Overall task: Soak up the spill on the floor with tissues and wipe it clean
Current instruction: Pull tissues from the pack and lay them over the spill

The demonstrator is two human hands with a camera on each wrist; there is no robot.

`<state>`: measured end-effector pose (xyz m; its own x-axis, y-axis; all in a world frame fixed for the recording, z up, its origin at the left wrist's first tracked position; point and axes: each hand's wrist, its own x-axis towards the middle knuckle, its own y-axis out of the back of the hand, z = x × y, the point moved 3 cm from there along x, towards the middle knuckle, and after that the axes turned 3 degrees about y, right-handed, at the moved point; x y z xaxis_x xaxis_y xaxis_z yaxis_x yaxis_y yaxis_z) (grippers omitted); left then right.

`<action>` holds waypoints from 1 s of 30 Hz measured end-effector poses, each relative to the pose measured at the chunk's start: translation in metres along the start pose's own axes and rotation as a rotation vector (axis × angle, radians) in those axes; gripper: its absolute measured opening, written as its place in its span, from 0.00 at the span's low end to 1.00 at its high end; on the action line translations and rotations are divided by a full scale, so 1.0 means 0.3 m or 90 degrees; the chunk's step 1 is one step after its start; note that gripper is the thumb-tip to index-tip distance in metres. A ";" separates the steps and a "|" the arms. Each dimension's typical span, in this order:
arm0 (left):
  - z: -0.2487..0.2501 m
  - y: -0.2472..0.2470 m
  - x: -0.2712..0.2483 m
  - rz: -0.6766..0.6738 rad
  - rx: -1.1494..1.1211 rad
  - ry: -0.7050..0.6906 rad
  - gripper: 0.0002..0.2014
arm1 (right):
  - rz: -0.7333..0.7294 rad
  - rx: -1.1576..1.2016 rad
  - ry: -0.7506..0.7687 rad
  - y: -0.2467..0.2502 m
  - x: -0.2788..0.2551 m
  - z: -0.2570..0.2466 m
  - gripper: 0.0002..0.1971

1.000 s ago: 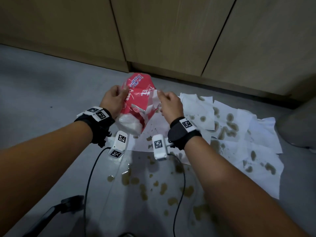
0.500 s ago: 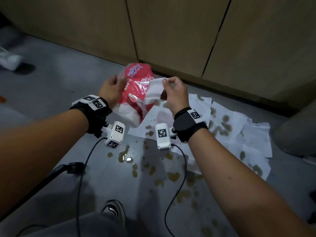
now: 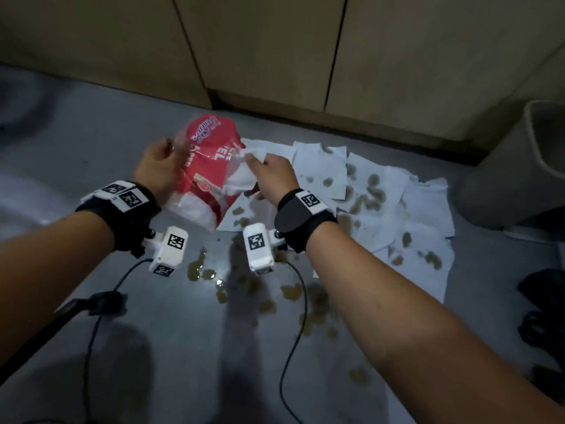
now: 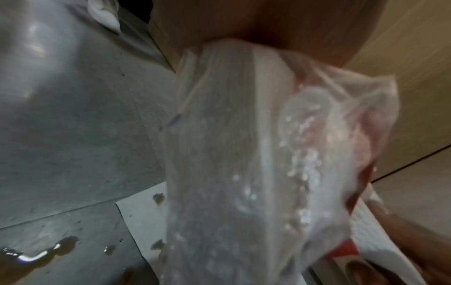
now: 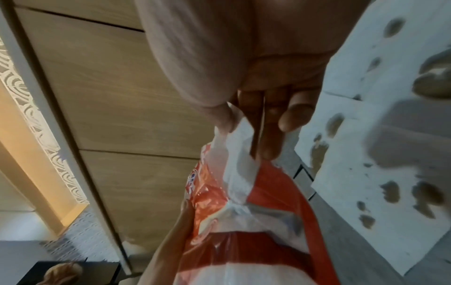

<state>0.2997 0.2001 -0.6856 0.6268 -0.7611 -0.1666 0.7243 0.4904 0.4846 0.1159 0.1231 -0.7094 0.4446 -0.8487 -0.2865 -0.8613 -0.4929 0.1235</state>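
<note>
My left hand [image 3: 159, 169] grips a red and white plastic tissue pack [image 3: 211, 166] held above the floor; the pack [image 4: 231, 154] fills the left wrist view. My right hand [image 3: 269, 172] pinches a white tissue [image 3: 252, 154] sticking out of the pack's opening, thumb and fingers closed on the tissue [image 5: 240, 138] in the right wrist view. Brown spill puddles [image 3: 201, 270] lie on the grey floor below my wrists. Several white tissues [image 3: 376, 203] lie spread on the floor to the right, blotched brown.
Wooden cabinet doors [image 3: 275, 56] stand just behind the spill. A grey bin [image 3: 526, 166] stands at the right. Black cables [image 3: 293, 332] trail from my wrists across the floor, and a black rod [image 3: 61, 319] lies at the lower left.
My head view shifted right and closer. The right hand still pinches the tissue at the pack's opening and has dropped a little lower; the left hand keeps its hold on the pack.
</note>
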 end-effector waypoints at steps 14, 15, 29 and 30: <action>-0.202 0.004 0.212 -0.097 0.057 0.022 0.20 | 0.160 0.147 -0.017 -0.024 -0.049 0.171 0.09; -0.211 0.020 0.221 -0.083 0.062 0.022 0.18 | 0.166 0.153 -0.008 -0.025 -0.050 0.173 0.10; -0.278 0.073 0.208 -0.060 0.065 -0.013 0.15 | 0.329 0.097 0.099 0.016 -0.028 0.187 0.18; -0.274 0.072 0.210 -0.061 0.055 -0.014 0.14 | 0.341 0.100 0.101 0.028 -0.032 0.187 0.19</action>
<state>0.3785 0.1977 -0.7563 0.5488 -0.8122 -0.1978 0.7528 0.3773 0.5393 0.0905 0.1379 -0.7590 -0.0420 -0.9962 -0.0758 -0.9971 0.0370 0.0663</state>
